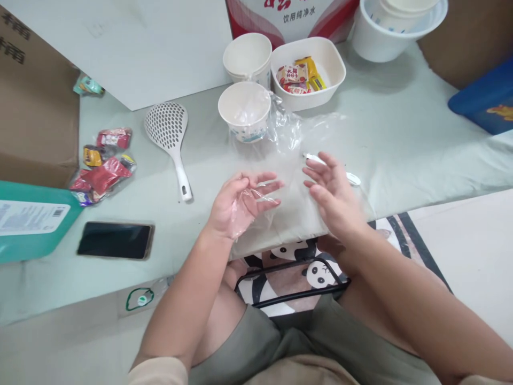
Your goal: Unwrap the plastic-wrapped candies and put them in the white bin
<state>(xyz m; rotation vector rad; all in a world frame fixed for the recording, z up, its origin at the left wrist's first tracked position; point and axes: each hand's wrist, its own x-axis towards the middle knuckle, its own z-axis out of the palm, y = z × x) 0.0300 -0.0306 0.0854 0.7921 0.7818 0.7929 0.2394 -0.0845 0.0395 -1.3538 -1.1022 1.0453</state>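
Observation:
Thin clear plastic (245,214) hangs from my left hand (246,200), pinched between thumb and index finger, the other fingers spread. To its right my right hand (334,195) is raised with its fingers apart and nothing in it. A white utensil (352,178) lies partly hidden behind that hand. Beyond my hands, more clear film (286,131) spreads over the cloth beside a paper cup (244,113) with a blue pattern. Behind this cup is a stack of paper cups (247,53). A white tray (340,77) next to them holds several wrapped snacks (294,75).
On the left are a white slotted ladle (166,128), wrapped snacks (104,174), a phone (116,240) and a teal container (36,222). White tubs (380,45) stand at the back right, a blue object (489,99) at the right. The cloth-covered table's front edge (296,239) runs below my hands.

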